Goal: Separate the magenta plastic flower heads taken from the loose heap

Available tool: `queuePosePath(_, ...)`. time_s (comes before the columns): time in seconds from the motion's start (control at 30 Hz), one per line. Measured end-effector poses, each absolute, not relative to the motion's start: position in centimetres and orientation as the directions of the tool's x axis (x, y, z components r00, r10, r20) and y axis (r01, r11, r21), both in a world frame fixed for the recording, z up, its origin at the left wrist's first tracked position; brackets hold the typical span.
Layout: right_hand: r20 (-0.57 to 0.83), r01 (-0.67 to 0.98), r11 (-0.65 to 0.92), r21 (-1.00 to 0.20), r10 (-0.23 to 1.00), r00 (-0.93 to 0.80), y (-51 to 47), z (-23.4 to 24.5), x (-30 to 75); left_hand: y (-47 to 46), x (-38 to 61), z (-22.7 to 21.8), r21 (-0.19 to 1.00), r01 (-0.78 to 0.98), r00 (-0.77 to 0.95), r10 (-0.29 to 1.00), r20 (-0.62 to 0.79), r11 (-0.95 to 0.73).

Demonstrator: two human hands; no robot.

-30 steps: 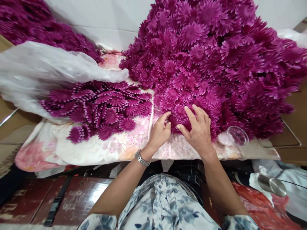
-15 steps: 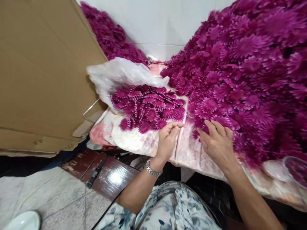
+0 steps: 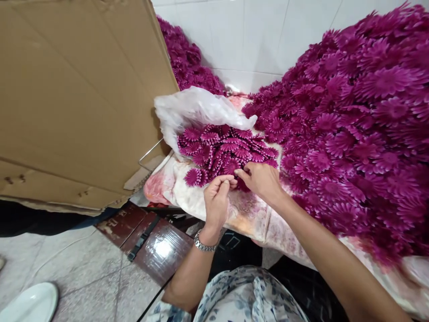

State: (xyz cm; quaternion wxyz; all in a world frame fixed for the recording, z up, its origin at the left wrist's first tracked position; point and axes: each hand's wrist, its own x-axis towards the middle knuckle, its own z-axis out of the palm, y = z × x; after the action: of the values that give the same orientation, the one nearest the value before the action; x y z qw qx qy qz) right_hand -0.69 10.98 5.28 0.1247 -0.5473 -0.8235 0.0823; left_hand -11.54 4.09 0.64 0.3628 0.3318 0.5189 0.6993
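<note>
Head view looks down at two hands meeting at the near edge of a small heap of flat purple flowers (image 3: 226, 150). Left hand (image 3: 217, 202), with a wristwatch (image 3: 203, 244), has thumb and fingers pinched together; what they hold I cannot tell. Right hand (image 3: 260, 180) rests its fingertips on the flowers, fingers narrow. This heap lies on a flowered cloth (image 3: 181, 188), partly under a plastic bag (image 3: 194, 109). Beside it rises a big pile of flowers (image 3: 351, 129); a cardboard box (image 3: 73, 98) stands on the left.

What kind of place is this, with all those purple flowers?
Probably a small home workshop for artificial flowers: a huge heap of magenta flower heads, more spilling from a plastic bag, a cardboard box, all on a floral cloth.
</note>
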Motion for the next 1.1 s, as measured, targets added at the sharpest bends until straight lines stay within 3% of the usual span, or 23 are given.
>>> queuePosePath(0.07,0.061,0.878,0.323,-0.354,0.944,-0.323,11.7,4.8,-1.8,4.3,-12.2,0.3,0.966,-0.154,-0.532,0.841,0.098,-0.210)
queuePosePath(0.17,0.104,0.831,0.305,-0.465,0.951,-0.291,11.7,4.6,-1.1,4.6,-13.1,0.0,0.967,-0.165,-0.547,0.834,0.074,-0.195)
queuePosePath(0.27,0.229,0.818,0.375,-0.437,0.925,-0.302,10.6,5.2,1.2,4.4,-13.0,0.4,0.968,-0.175,-0.556,0.829,0.051,-0.177)
queuePosePath(0.37,0.475,0.804,0.541,-0.247,0.791,-0.386,8.9,5.7,3.5,3.7,-11.5,1.7,0.936,-0.321,-0.477,0.879,-0.031,-0.141)
queuePosePath(0.43,0.612,0.761,0.648,-0.023,0.612,-0.502,7.4,5.6,4.8,3.3,-10.0,2.8,0.832,-0.555,-0.265,0.948,-0.176,0.000)
queuePosePath(0.53,0.617,0.633,0.737,0.237,0.389,-0.684,5.2,4.8,6.3,3.1,-7.7,4.0,0.637,-0.746,-0.037,0.943,-0.331,0.194)
queuePosePath(0.6,0.578,0.568,0.778,0.270,0.341,-0.741,4.2,4.0,7.2,3.2,-6.3,4.2,0.587,-0.770,0.011,0.926,-0.378,0.248)
queuePosePath(0.67,0.546,0.546,0.806,0.230,0.358,-0.758,3.4,3.1,8.2,3.4,-4.9,3.7,0.574,-0.784,-0.017,0.916,-0.401,0.237)
queuePosePath(0.8,0.549,0.575,0.818,0.026,0.469,-0.692,2.3,1.9,10.2,3.5,-2.7,2.0,0.586,-0.796,-0.130,0.904,-0.406,0.148)
queuePosePath(1.0,0.683,0.533,0.769,-0.352,0.601,-0.416,1.2,2.4,11.3,3.6,-1.3,1.3,0.782,-0.614,-0.190,0.943,-0.274,0.104)
queuePosePath(1.1,0.623,0.532,0.630,-0.565,0.749,-0.225,1.9,3.2,10.3,3.6,-0.5,1.6,0.835,-0.547,-0.247,0.943,-0.223,0.054)
